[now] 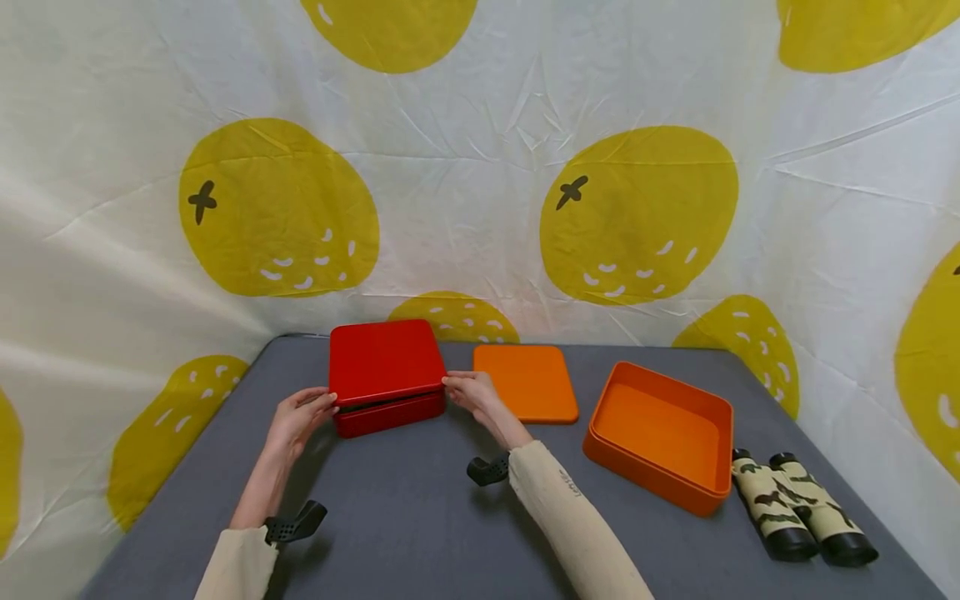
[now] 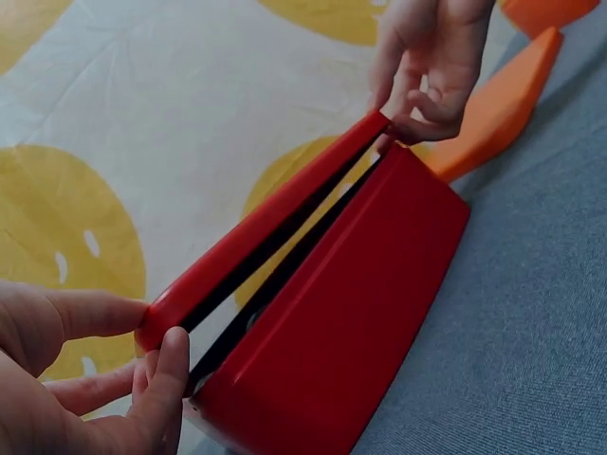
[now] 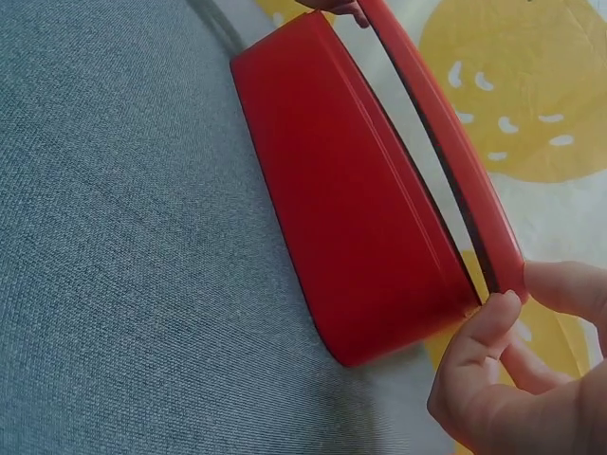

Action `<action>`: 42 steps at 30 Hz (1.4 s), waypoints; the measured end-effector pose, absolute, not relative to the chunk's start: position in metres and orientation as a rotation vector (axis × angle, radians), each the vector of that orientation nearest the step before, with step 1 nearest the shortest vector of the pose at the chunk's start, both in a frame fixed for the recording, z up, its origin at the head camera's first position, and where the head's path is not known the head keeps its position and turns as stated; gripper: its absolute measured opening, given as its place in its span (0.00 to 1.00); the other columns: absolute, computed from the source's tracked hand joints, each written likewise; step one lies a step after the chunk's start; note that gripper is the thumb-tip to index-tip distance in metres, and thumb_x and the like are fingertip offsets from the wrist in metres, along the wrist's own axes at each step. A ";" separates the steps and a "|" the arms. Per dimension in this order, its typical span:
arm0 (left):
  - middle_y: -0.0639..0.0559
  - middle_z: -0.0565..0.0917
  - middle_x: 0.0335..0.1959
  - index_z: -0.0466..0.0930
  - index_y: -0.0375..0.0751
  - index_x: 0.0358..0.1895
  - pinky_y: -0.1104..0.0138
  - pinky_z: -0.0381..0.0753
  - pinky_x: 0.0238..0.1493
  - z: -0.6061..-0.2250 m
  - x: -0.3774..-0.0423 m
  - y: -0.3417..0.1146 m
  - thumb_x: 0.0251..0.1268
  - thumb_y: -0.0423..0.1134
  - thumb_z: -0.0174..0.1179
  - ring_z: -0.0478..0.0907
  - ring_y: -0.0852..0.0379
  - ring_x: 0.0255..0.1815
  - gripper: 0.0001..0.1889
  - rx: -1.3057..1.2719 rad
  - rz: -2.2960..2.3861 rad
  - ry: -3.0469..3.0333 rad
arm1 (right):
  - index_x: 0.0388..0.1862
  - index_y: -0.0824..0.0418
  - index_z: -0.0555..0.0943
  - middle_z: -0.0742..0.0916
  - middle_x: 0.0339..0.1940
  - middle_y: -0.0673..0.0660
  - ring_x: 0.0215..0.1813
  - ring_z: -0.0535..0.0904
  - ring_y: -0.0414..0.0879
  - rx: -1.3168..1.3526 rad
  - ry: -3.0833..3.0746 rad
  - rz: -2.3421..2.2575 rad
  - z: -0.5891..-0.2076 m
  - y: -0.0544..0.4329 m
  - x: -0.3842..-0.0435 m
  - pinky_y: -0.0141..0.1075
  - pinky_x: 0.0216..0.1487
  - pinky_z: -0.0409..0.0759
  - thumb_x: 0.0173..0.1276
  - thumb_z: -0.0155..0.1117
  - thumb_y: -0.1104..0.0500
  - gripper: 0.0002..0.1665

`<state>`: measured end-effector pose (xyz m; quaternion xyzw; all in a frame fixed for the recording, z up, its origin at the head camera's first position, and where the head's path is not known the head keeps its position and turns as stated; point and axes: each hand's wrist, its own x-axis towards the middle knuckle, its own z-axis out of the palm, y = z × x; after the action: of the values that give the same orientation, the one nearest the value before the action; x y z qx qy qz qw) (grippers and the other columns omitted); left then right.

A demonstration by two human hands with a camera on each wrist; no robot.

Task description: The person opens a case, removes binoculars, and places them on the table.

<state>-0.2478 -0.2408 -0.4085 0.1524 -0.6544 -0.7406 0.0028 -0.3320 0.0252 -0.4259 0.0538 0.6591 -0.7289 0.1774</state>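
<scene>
A red lid (image 1: 387, 358) sits just above a red box (image 1: 392, 416), with a narrow gap showing between them along the front. My left hand (image 1: 297, 419) pinches the lid's front left corner between thumb and fingers. At the front right corner, my right hand (image 1: 480, 395) pinches the lid the same way. In the left wrist view the gap runs the whole length of the box (image 2: 332, 313) under the lid (image 2: 266, 237). The right wrist view shows my right thumb under the rim of the lid (image 3: 455, 161). The inside of the box is mostly hidden.
An orange lid (image 1: 525, 383) lies flat behind my right hand. To the right stands an open orange box (image 1: 660, 429), and beside it lie camouflage binoculars (image 1: 802, 507). The grey table (image 1: 420, 517) meets a white curtain (image 1: 465, 208) printed with yellow fruit.
</scene>
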 end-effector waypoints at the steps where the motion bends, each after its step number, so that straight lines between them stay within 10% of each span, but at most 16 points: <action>1: 0.64 0.79 0.25 0.62 0.28 0.57 0.72 0.78 0.44 -0.408 -0.248 -0.241 0.59 0.32 0.55 0.79 0.69 0.29 0.23 0.473 -2.330 -2.047 | 0.52 0.68 0.75 0.83 0.32 0.53 0.26 0.75 0.38 0.148 1.863 -2.057 -0.426 0.026 -0.332 0.31 0.38 0.78 0.59 0.60 0.62 0.21; 10: 0.59 0.74 0.33 0.63 0.34 0.57 0.70 0.77 0.48 -0.404 -0.239 -0.237 0.58 0.36 0.57 0.80 0.69 0.31 0.24 0.481 -2.274 -2.139 | 0.54 0.64 0.74 0.83 0.43 0.56 0.32 0.76 0.41 0.104 1.856 -2.014 -0.424 0.037 -0.324 0.30 0.40 0.78 0.60 0.60 0.60 0.22; 25: 0.62 0.79 0.28 0.67 0.36 0.50 0.64 0.78 0.48 -0.406 -0.220 -0.237 0.57 0.38 0.59 0.80 0.65 0.30 0.19 0.332 -2.282 -2.199 | 0.54 0.65 0.74 0.83 0.31 0.51 0.26 0.76 0.40 -0.007 1.930 -1.970 -0.425 0.050 -0.300 0.34 0.42 0.79 0.60 0.60 0.61 0.23; 42: 0.54 0.76 0.36 0.51 0.37 0.66 0.62 0.78 0.48 -0.398 -0.194 -0.227 0.59 0.37 0.57 0.81 0.61 0.35 0.34 0.180 -2.270 -2.411 | 0.61 0.65 0.67 0.83 0.37 0.55 0.28 0.75 0.39 -0.223 1.913 -1.915 -0.413 0.080 -0.264 0.30 0.35 0.76 0.61 0.58 0.62 0.28</action>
<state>-0.1938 -0.2274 -0.3981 0.0540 -0.7243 -0.6818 -0.0874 -0.2640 0.0802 -0.4133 -0.0801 0.6885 -0.6893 0.2110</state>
